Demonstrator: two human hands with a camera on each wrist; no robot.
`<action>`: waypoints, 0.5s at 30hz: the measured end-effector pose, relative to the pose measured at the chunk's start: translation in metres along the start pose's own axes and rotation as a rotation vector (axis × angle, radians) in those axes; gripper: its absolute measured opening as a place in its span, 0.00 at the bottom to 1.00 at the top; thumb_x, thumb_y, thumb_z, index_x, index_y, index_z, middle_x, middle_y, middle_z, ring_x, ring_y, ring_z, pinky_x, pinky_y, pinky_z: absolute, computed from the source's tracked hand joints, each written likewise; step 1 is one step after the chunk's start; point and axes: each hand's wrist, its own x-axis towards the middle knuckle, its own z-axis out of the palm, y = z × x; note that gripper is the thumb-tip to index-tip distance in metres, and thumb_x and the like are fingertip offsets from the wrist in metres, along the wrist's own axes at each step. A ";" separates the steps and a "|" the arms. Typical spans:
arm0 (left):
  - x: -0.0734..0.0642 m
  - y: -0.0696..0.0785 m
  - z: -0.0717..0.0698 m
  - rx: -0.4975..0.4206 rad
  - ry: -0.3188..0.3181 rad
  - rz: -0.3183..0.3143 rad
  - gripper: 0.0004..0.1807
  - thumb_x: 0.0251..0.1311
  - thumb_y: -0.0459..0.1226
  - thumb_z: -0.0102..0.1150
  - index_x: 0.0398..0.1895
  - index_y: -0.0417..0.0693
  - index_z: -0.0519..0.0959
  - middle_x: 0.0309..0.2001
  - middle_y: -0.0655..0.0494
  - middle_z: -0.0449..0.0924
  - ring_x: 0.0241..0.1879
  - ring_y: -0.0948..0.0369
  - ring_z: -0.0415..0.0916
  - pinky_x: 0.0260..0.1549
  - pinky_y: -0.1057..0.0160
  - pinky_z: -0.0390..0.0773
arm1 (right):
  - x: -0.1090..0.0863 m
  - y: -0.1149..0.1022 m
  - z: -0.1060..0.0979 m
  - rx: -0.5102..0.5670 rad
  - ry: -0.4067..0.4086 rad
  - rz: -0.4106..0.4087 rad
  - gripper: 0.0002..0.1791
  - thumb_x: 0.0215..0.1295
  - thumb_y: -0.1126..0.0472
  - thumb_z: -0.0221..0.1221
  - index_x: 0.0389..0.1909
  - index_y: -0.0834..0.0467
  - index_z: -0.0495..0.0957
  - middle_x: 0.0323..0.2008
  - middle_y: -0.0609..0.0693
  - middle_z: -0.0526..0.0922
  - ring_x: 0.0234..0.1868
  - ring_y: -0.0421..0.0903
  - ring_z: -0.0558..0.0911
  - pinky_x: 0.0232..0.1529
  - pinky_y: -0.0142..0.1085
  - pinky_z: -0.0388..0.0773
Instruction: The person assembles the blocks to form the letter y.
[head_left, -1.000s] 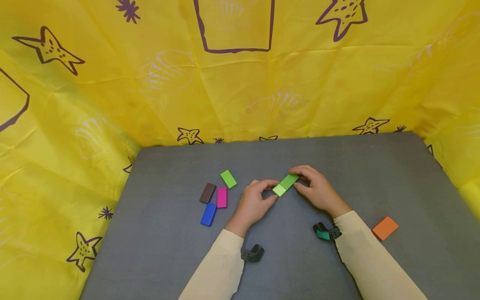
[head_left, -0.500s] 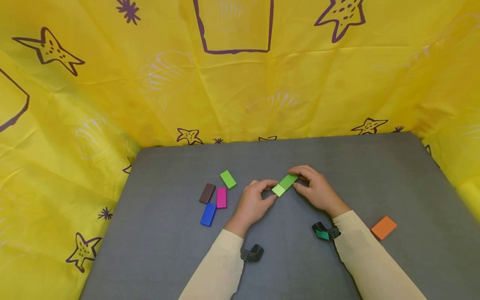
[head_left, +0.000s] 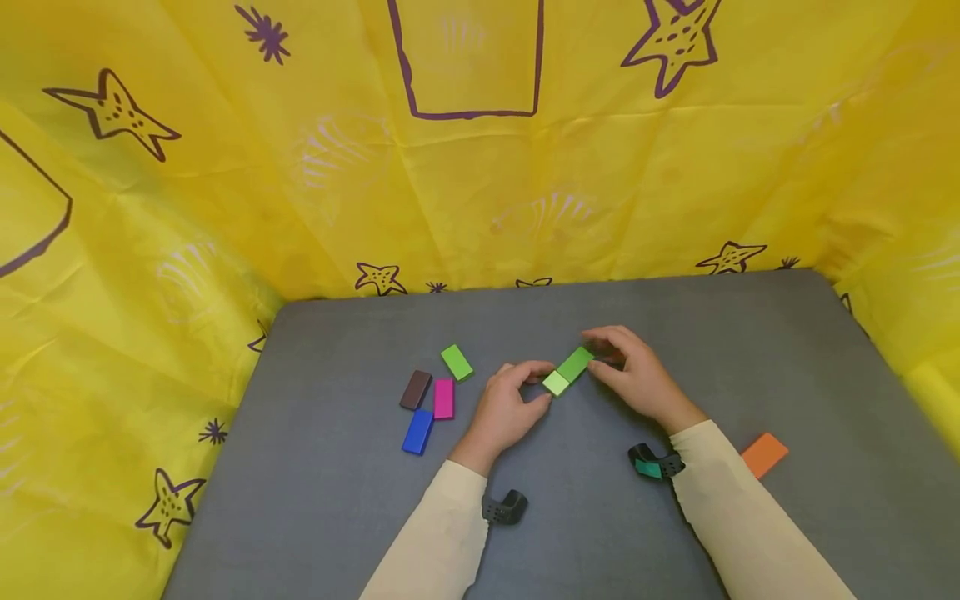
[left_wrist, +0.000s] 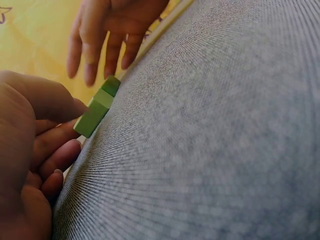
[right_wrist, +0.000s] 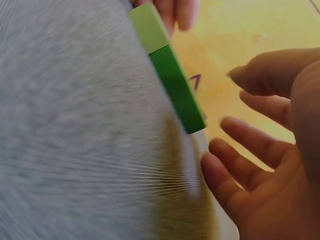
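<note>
Two wooden blocks lie end to end on the grey table: a light green block [head_left: 556,383] and a darker green block [head_left: 576,365], their ends meeting. My left hand [head_left: 510,408] pinches the light green block between thumb and fingers, as the left wrist view also shows. Close by the far end of the green block, my right hand [head_left: 637,375] has its fingers spread and loosely bent. In the right wrist view a gap shows between the right thumb [right_wrist: 275,72] and the green block [right_wrist: 177,90].
Left of the hands lie a bright green block [head_left: 457,362], a dark brown block [head_left: 416,389], a pink block [head_left: 443,398] and a blue block [head_left: 417,432]. An orange block [head_left: 765,455] is partly hidden by the right sleeve. A yellow cloth [head_left: 465,192] hangs behind the table [head_left: 337,517].
My right hand has let go of the green block and shifted slightly to the right, its fingers off the block's sides. The left hand stays at the light green block.
</note>
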 end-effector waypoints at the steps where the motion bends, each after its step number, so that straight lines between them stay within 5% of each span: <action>1: 0.000 0.000 0.000 -0.012 0.001 -0.002 0.23 0.64 0.30 0.74 0.63 0.48 0.87 0.55 0.58 0.87 0.52 0.59 0.79 0.53 0.55 0.79 | -0.001 -0.003 -0.003 0.005 0.007 0.004 0.24 0.76 0.70 0.66 0.70 0.66 0.78 0.63 0.62 0.79 0.63 0.61 0.78 0.61 0.59 0.78; 6: -0.002 -0.003 0.002 -0.072 0.007 0.000 0.23 0.66 0.31 0.71 0.65 0.49 0.86 0.59 0.60 0.86 0.56 0.59 0.79 0.58 0.54 0.78 | -0.007 -0.018 -0.022 0.025 0.038 0.019 0.25 0.78 0.67 0.66 0.72 0.63 0.77 0.67 0.61 0.78 0.65 0.62 0.78 0.61 0.57 0.78; 10: -0.003 -0.005 0.000 -0.163 0.014 0.031 0.22 0.73 0.37 0.67 0.68 0.45 0.83 0.62 0.55 0.84 0.60 0.56 0.79 0.61 0.52 0.76 | -0.015 -0.031 -0.040 0.020 0.052 0.020 0.26 0.80 0.64 0.65 0.75 0.61 0.76 0.69 0.59 0.77 0.65 0.59 0.78 0.61 0.42 0.78; 15: -0.004 -0.004 -0.008 -0.414 0.060 0.109 0.29 0.88 0.50 0.44 0.73 0.36 0.76 0.69 0.42 0.79 0.66 0.41 0.76 0.62 0.40 0.74 | -0.029 -0.047 -0.062 0.001 0.079 0.011 0.25 0.84 0.60 0.60 0.77 0.58 0.74 0.69 0.55 0.78 0.64 0.54 0.78 0.58 0.29 0.74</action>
